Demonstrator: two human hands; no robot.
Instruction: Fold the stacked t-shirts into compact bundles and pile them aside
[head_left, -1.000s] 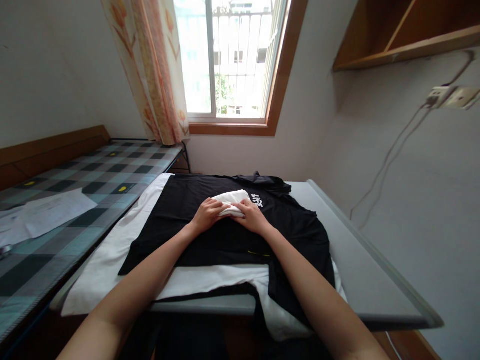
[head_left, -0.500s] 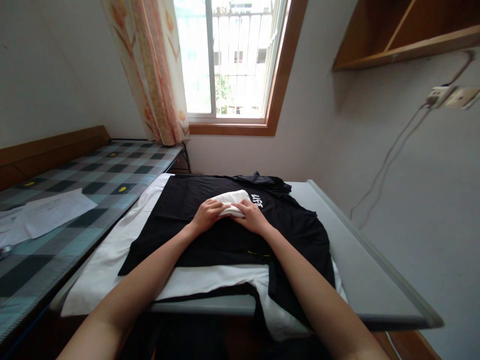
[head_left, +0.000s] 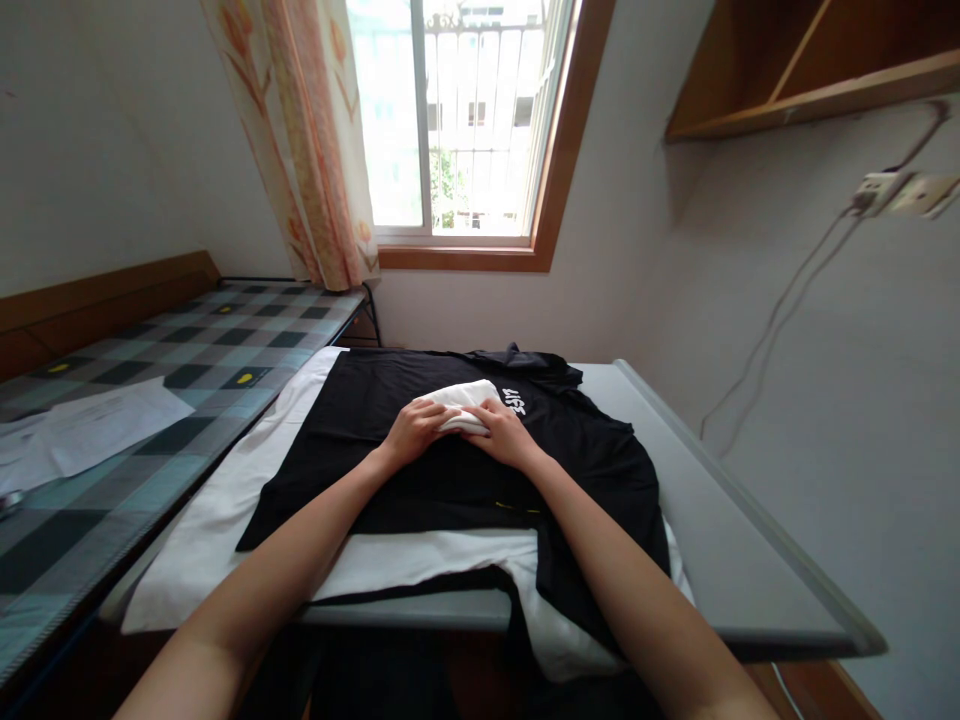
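Observation:
A small folded white cloth [head_left: 465,394] lies over the middle of a black T-shirt [head_left: 360,400] with white lettering. My left hand [head_left: 417,430] grips the cloth's near left side, and my right hand [head_left: 501,430] grips its near right side, with the fingertips of both almost meeting. The shirt is spread flat, its sleeve hanging toward the near edge. Under it is a white garment [head_left: 202,530], showing at the left and along the front, where part of it droops over the table edge.
A light grey table [head_left: 720,540] carries the garments. Left of it stands a bed with a checked mattress [head_left: 172,350] and papers [head_left: 112,430] on it. Beyond are a curtain [head_left: 319,150] and a barred window. A wooden shelf [head_left: 810,115], sockets [head_left: 881,190] and cables are on the right wall.

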